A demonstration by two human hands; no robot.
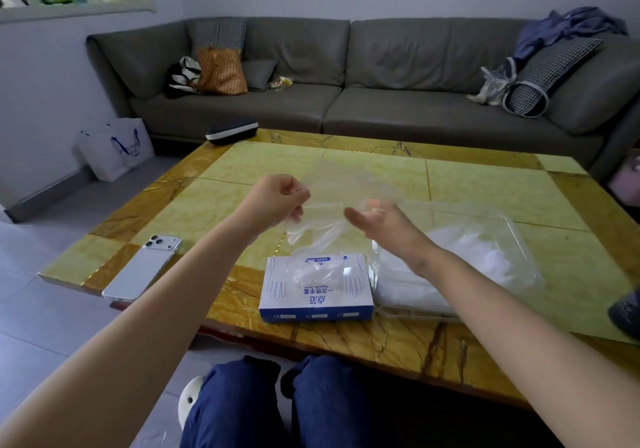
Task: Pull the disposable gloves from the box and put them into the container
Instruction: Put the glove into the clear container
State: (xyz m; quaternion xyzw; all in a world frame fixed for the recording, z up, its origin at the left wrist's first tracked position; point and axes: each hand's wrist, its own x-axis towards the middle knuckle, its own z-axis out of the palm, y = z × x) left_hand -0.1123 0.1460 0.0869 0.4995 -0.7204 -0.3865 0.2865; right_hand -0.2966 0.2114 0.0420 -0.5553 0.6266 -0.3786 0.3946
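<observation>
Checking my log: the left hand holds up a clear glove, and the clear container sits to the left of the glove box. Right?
No. In the head view the clear container sits to the right of the glove box, not the left.

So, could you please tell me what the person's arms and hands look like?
Both the left forearm and the right forearm are bare, with no sleeve reaching into view. The left hand and right hand wear no gloves, and I see no watch or bracelet at either wrist.
</observation>
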